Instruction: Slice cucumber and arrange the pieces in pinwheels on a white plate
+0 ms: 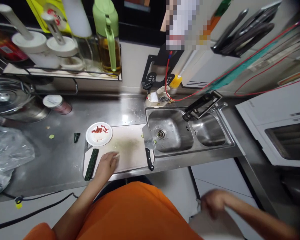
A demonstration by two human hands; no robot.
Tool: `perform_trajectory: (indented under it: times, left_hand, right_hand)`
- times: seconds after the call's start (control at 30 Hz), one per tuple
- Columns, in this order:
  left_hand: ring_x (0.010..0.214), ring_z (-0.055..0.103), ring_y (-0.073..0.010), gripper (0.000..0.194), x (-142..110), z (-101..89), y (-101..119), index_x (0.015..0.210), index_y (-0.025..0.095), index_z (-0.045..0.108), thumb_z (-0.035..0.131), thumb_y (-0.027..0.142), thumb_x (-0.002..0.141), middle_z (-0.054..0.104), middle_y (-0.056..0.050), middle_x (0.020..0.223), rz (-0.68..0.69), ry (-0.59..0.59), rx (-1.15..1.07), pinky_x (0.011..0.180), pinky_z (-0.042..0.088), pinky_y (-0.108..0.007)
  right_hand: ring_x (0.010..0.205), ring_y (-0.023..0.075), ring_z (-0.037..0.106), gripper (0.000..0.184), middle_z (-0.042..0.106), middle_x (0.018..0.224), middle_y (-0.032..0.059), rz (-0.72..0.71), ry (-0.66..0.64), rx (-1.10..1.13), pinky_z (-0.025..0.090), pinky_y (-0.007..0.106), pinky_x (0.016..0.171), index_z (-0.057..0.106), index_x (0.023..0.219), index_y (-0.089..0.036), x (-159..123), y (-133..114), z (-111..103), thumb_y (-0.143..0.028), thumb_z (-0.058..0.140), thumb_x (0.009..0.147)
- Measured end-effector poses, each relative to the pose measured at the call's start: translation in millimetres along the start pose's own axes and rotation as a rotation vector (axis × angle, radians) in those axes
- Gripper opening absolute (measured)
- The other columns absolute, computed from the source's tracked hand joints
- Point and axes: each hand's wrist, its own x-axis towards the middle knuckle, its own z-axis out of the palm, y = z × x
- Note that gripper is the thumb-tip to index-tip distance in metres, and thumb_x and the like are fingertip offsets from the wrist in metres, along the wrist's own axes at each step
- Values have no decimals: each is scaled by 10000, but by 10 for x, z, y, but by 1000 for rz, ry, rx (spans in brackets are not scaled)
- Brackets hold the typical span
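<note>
My left hand [107,166] rests at the front of the white cutting board [130,160], its fingers curled together with a small pale bit at their tips. Beside it on the board's left lies a length of dark green cucumber [91,165]. A white plate [92,140] with small red pieces sits over the board's back left corner. Along the right edge lies a cleaver [149,160] with a black handle, a green slice by its blade. Low on the right, away from the counter, my right hand [212,202] is motion-blurred above a greyish rounded object [215,225]; its grip is unclear.
A double sink [171,151] with a black faucet [200,105] adjoins the board. Left are a cucumber end [76,137], a can [57,104], a steel pot [27,111] and plastic bags [8,150]. An oil bottle [106,50] and jars stand on a rack behind.
</note>
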Motion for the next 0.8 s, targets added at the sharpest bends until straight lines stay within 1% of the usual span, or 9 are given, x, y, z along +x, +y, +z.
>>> perform_trajectory:
  times: [0.07, 0.1, 0.2, 0.3, 0.37, 0.47, 0.57, 0.67, 0.8]
  left_hand:
    - [1026, 573, -238, 273, 11, -25, 4, 1049, 181, 604, 428, 262, 857, 650, -90, 1060, -18, 29, 7, 927, 448, -404]
    - [1023, 575, -240, 275, 17, -34, 9, 1048, 179, 606, 428, 264, 857, 650, -93, 1059, -29, 42, 10, 924, 450, -405]
    - [1006, 579, -242, 276, 36, -40, 37, 1041, 170, 610, 424, 267, 862, 652, -98, 1056, -70, 68, 19, 918, 450, -411]
    - [1005, 579, -240, 273, 55, -19, 71, 1043, 167, 609, 424, 254, 861, 652, -95, 1057, -112, 85, 16, 918, 450, -409]
    - [1013, 578, -234, 271, 60, 7, 85, 1045, 169, 608, 427, 245, 858, 652, -89, 1059, -137, 109, 10, 919, 451, -402]
    - [1007, 583, -225, 265, 44, 56, 79, 1045, 172, 608, 435, 240, 855, 654, -82, 1051, -173, 144, 7, 915, 457, -391]
    - [1002, 588, -220, 264, 11, 104, 49, 1050, 177, 606, 442, 241, 854, 656, -77, 1045, -202, 169, 10, 916, 461, -392]
    - [1013, 587, -219, 261, -10, 142, 29, 1050, 180, 604, 442, 240, 855, 655, -77, 1055, -224, 187, 5, 922, 462, -396]
    - [1016, 587, -219, 263, 9, 170, 42, 1050, 179, 608, 437, 237, 859, 654, -78, 1053, -247, 199, 3, 921, 466, -397]
  right_hand:
    - [418, 33, 490, 167, 554, 505, -75, 31, -319, 66, 334, 103, 425, 690, 678, -90, 129, 65, -586, 47, 690, 581]
    - [443, 17, 504, 185, 578, 526, -73, 38, -377, 128, 328, 88, 456, 699, 714, -59, 216, 67, -918, 62, 655, 582]
    - [578, -1, 578, 245, 672, 718, -1, -30, -216, 363, 362, 81, 583, 663, 862, 59, 571, -69, -1831, -21, 604, 637]
    - [625, 34, 622, 340, 695, 873, 100, -221, -143, 607, 423, 129, 650, 609, 1006, 81, 1072, -373, -2348, -84, 600, 708]
    - [630, 88, 648, 410, 711, 869, 88, -303, -78, 818, 484, 166, 653, 614, 1065, -27, 1468, -633, -2447, -90, 696, 668]
    - [611, 122, 652, 465, 717, 862, 64, -343, 33, 1161, 542, 226, 612, 584, 1104, -137, 2057, -1066, -2373, -67, 720, 665]
    - [550, 120, 632, 426, 711, 812, 47, -270, 114, 1417, 550, 244, 543, 535, 1134, -172, 2510, -1467, -2243, -86, 667, 738]
    - [545, 117, 629, 400, 702, 794, 28, -239, 118, 1443, 559, 271, 557, 489, 1161, -195, 2776, -1735, -2174, -101, 617, 793]
    - [543, 109, 621, 389, 691, 782, 4, -213, 125, 1442, 567, 309, 598, 467, 1163, -210, 2943, -1864, -2149, -69, 571, 815]
